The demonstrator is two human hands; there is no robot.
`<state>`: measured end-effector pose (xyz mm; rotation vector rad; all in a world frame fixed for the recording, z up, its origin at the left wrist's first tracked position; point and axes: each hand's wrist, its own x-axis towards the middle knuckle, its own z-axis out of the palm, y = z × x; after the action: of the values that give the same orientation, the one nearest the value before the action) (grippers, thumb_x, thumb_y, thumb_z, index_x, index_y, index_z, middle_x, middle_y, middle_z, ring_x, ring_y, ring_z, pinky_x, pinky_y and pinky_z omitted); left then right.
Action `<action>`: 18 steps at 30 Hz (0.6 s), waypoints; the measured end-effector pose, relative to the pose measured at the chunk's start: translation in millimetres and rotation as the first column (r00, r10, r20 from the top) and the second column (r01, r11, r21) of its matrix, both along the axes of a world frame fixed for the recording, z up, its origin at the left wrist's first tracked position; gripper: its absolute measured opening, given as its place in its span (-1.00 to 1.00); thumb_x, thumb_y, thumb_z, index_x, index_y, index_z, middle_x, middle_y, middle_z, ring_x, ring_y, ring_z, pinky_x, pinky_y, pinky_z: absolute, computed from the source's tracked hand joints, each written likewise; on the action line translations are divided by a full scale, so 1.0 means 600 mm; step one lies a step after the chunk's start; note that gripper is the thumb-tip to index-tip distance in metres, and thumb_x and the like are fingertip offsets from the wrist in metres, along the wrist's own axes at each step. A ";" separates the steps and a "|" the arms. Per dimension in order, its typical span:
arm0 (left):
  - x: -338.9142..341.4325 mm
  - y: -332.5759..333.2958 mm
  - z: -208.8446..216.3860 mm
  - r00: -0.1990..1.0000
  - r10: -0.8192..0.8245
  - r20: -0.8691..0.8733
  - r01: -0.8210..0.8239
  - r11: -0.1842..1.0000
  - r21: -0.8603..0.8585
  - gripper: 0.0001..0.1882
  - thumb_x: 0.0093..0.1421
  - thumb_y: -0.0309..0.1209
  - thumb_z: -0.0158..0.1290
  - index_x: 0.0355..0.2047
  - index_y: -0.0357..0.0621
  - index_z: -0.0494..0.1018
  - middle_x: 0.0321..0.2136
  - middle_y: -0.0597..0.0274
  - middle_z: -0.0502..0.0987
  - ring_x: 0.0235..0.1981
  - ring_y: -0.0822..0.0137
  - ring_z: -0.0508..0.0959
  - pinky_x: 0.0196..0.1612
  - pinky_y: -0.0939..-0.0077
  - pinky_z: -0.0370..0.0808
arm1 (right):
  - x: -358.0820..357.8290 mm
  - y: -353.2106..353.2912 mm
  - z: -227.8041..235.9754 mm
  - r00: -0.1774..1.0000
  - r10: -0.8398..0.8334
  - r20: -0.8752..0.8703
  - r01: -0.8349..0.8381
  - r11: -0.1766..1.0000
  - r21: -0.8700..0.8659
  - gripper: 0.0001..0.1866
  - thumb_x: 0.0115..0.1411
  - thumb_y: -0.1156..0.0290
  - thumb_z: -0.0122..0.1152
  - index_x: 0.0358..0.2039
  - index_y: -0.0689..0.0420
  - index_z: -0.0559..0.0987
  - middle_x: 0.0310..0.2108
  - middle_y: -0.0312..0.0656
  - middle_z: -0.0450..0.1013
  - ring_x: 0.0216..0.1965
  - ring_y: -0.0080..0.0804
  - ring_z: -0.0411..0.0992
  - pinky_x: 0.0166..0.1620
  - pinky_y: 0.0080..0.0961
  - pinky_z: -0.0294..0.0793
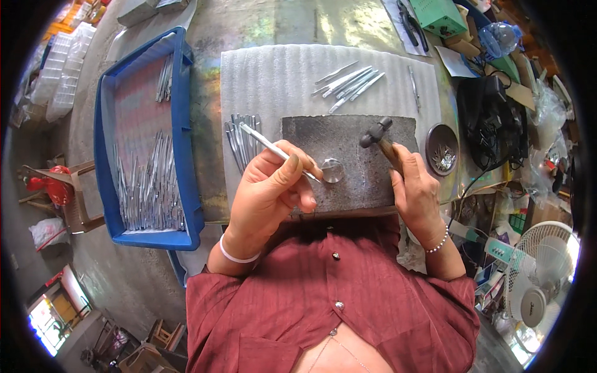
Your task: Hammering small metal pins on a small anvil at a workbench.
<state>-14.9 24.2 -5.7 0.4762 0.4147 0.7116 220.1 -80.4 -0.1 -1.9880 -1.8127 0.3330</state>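
My left hand [264, 186] is closed around a slim silver metal rod [264, 142], pinched between thumb and fingers and slanting down to the right. Its lower end is close to a small round shiny metal block [333, 170] on a dark flat plate [317, 129]. A small hammer [376, 132] is in my right hand [415, 186], gripped by its wooden handle, its dark head over the plate's right part. Several similar rods [241, 146] lie beside my left hand, and several more [351, 86] behind the plate on a white foam sheet [267, 78].
A blue tray [189, 149] of many metal rods is at the left. Right of the plate stands a round dark dish [429, 149] with small metal pieces. Pliers [411, 28], a green box [439, 17], a black bag [484, 118] and a fan [535, 280] occupy the right side.
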 end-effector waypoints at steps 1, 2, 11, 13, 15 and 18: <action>0.001 -0.002 -0.003 1.000 -0.006 -0.014 0.006 1.000 -0.006 -0.82 0.30 -0.37 -0.10 -0.32 -0.25 0.36 -0.37 0.08 0.51 -0.60 0.45 0.54 -0.55 0.70 0.51 | -0.001 -0.002 -0.003 0.999 -0.001 0.052 0.001 1.000 -0.008 -0.47 0.02 0.58 0.15 0.05 0.15 0.32 -0.35 -0.08 0.34 -0.43 -0.08 0.41 -0.38 -0.27 0.41; 0.002 -0.002 -0.005 1.000 -0.013 -0.027 0.013 1.000 -0.012 -0.82 0.29 -0.37 -0.09 -0.32 -0.26 0.36 -0.38 0.08 0.51 -0.61 0.45 0.53 -0.56 0.70 0.50 | -0.002 -0.005 -0.006 0.994 -0.002 0.105 0.004 1.000 -0.015 -0.48 0.02 0.57 0.15 0.05 0.15 0.32 -0.36 -0.08 0.32 -0.41 -0.10 0.41 -0.36 -0.28 0.41; 0.022 -0.001 -0.007 0.991 0.025 -0.134 -0.017 0.998 0.061 -0.84 0.22 -0.47 0.01 -0.20 -0.22 0.34 -0.47 0.08 0.53 -0.64 0.45 0.52 -0.61 0.72 0.45 | 0.030 0.013 0.020 0.995 0.076 -0.061 -0.081 0.993 -0.085 -0.64 0.08 0.47 0.16 -0.07 0.21 0.41 -0.32 -0.06 0.38 -0.34 -0.14 0.42 -0.28 -0.38 0.42; 0.025 0.001 -0.004 0.983 0.036 -0.181 -0.021 0.996 0.087 -0.79 0.21 -0.46 0.02 -0.16 -0.22 0.31 -0.50 0.08 0.52 -0.65 0.44 0.51 -0.62 0.72 0.45 | 0.054 0.032 0.026 0.993 -0.015 -0.117 0.009 0.998 -0.054 -0.69 0.10 0.45 0.14 -0.11 0.22 0.43 -0.32 -0.03 0.40 -0.35 -0.15 0.44 -0.28 -0.38 0.43; 0.025 -0.002 0.001 0.973 0.053 -0.223 -0.028 0.993 0.115 -0.73 0.20 -0.46 0.03 -0.11 -0.22 0.28 -0.52 0.08 0.51 -0.67 0.42 0.50 -0.64 0.73 0.45 | 0.088 0.059 0.018 0.980 -0.099 -0.170 0.096 0.995 -0.026 -0.73 0.12 0.44 0.12 -0.15 0.24 0.45 -0.32 -0.01 0.43 -0.35 -0.16 0.46 -0.29 -0.38 0.43; 0.030 -0.004 0.012 0.949 0.042 -0.312 0.011 0.986 0.165 -0.67 0.17 -0.44 0.08 -0.09 -0.21 0.26 -0.55 0.10 0.51 -0.65 0.43 0.50 -0.64 0.73 0.43 | 0.172 0.109 -0.039 0.973 -0.213 -0.086 0.216 0.976 0.035 -0.74 0.11 0.43 0.09 -0.19 0.26 0.45 -0.37 0.02 0.47 -0.37 -0.14 0.48 -0.29 -0.36 0.44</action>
<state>3.0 21.9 1.3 0.7490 0.6631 0.6897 323.4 -15.0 -23.4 -2.0838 -1.5250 0.2994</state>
